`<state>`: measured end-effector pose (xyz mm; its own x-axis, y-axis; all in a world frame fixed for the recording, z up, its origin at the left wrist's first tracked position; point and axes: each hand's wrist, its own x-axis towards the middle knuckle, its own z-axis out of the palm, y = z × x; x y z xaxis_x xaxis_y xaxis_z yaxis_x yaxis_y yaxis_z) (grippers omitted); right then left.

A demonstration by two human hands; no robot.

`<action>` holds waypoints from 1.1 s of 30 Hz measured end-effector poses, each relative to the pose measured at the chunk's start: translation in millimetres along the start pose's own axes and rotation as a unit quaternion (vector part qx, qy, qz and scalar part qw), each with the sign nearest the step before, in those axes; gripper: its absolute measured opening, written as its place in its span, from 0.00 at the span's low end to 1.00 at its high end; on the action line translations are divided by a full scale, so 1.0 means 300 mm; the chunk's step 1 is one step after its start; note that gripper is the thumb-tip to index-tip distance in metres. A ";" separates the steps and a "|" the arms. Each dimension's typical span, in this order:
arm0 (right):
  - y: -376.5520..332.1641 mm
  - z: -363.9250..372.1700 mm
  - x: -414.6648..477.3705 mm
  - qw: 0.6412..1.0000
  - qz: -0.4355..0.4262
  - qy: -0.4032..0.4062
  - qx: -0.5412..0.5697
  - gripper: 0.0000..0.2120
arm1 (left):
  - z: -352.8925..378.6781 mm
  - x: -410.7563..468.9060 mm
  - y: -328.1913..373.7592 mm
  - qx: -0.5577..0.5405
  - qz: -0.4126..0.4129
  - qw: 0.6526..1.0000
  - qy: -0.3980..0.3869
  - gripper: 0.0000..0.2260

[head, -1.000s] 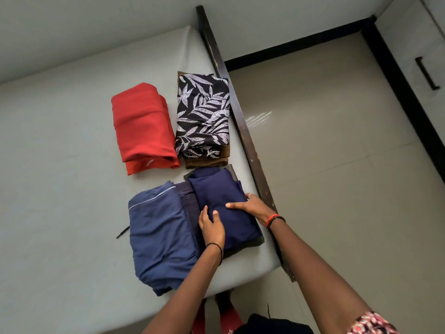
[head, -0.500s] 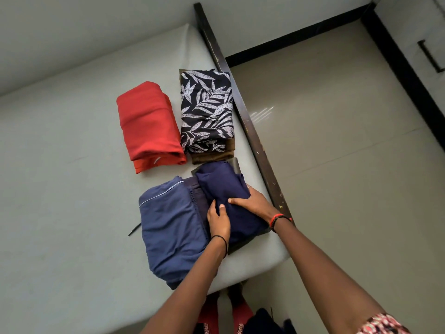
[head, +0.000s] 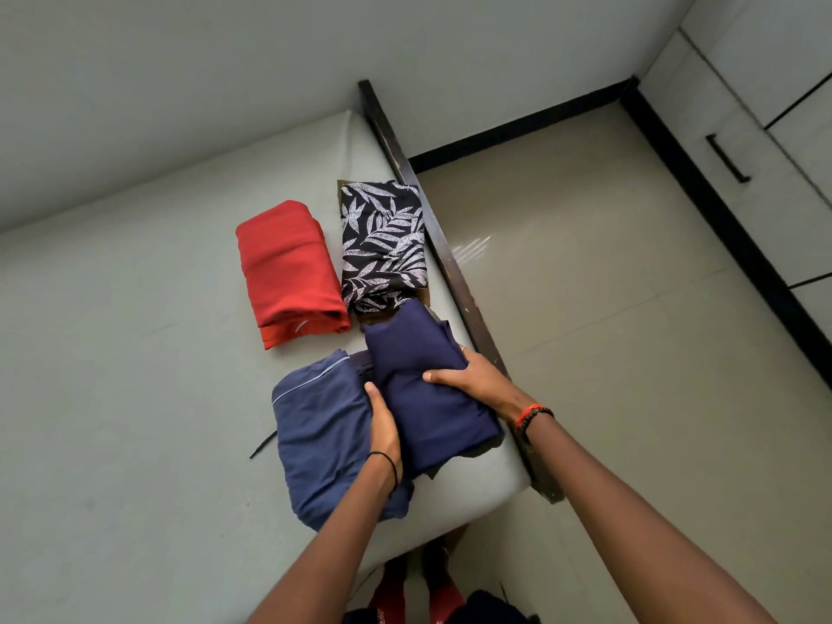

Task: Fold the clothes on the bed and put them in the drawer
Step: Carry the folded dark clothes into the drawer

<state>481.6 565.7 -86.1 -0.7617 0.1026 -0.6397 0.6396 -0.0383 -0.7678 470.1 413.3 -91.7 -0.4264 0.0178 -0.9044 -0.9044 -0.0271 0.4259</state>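
Glossy beige floor point(head: 608, 353) (dark skirting point(head: 517, 123))

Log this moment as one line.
left hand: grips navy garment | right hand: grips it too | bed: blue garment, red garment, leaf-print garment folded

Soft, even light is filling the scene with only faint shadows, a pale streak of glare is glinting off the glossy floor point(head: 585, 331), and the wide lens is bowing the edges.

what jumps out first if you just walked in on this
The bright red folded garment stands out on the pale bed, beside a black leaf-print bundle at its right edge. In front, the left hand and right hand grip a navy folded garment, next to a lighter blue garment.
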 end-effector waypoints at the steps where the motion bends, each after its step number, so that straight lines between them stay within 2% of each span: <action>1: -0.021 -0.001 -0.024 1.000 -0.003 -0.002 0.016 0.12 | -0.013 -0.017 0.006 -0.029 -0.030 0.999 -0.027 0.32; 3: -0.078 -0.011 -0.090 0.999 -0.012 -0.008 0.044 0.10 | -0.033 -0.065 0.033 -0.043 -0.066 0.994 -0.070 0.38; 6: -0.165 -0.028 -0.192 0.997 -0.025 -0.001 0.076 0.11 | -0.032 -0.156 0.103 -0.022 -0.046 0.993 -0.105 0.35; 11: -0.276 -0.074 -0.360 0.992 -0.034 0.035 0.117 0.14 | 0.023 -0.320 0.235 -0.077 -0.050 0.965 -0.244 0.38; 13: -0.319 -0.107 -0.425 0.989 -0.031 0.060 0.133 0.15 | 0.046 -0.382 0.284 -0.039 -0.035 0.959 -0.279 0.34; 18: -0.405 -0.144 -0.577 0.984 -0.041 0.075 0.155 0.17 | 0.098 -0.540 0.384 0.142 0.024 0.939 -0.312 0.20; 21: -0.470 -0.153 -0.647 0.977 -0.057 0.086 0.186 0.24 | 0.133 -0.610 0.457 0.195 0.061 0.927 -0.314 0.26; 23: -0.530 -0.156 -0.683 0.970 -0.060 0.081 0.220 0.30 | 0.152 -0.664 0.517 0.221 0.093 0.920 -0.311 0.24; 26: -0.605 -0.144 -0.747 0.954 -0.035 0.067 0.290 0.28 | 0.163 -0.738 0.579 0.246 0.097 0.909 -0.323 0.23; 28: -0.636 -0.141 -0.779 0.945 -0.032 0.060 0.320 0.28 | 0.169 -0.769 0.609 0.262 0.098 0.901 -0.333 0.26; 33: -0.692 -0.137 -0.837 0.934 -0.062 0.057 0.346 0.39 | 0.194 -0.830 0.667 0.284 0.114 0.887 -0.345 0.34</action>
<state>544.2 588.7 235.3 -0.7843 0.2525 -0.5667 0.2974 -0.6486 -0.7006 394.3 461.7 220.5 -0.3317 0.6899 -0.6434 -0.5722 0.3950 0.7187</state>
